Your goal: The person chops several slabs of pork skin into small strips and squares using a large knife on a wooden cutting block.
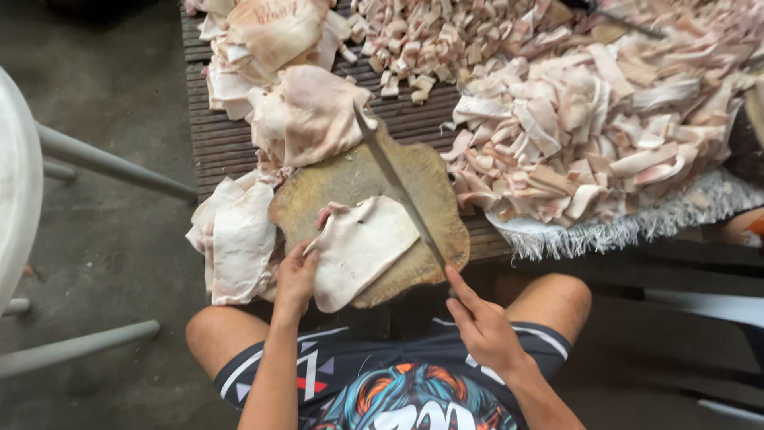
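Pork skin sheet (360,248) looks soft, floppy, slippery. Left hand (296,277) presses down at its 8 o'clock edge. Right hand (484,326) closed around knife (398,188).

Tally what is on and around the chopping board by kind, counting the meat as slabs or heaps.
Round wooden chopping board: 1
Long knife: 1
Pale slab on the board: 1
Heaps of uncut slabs beside the board: 3
Heaps of cut strips and cubes: 2
Total: 8
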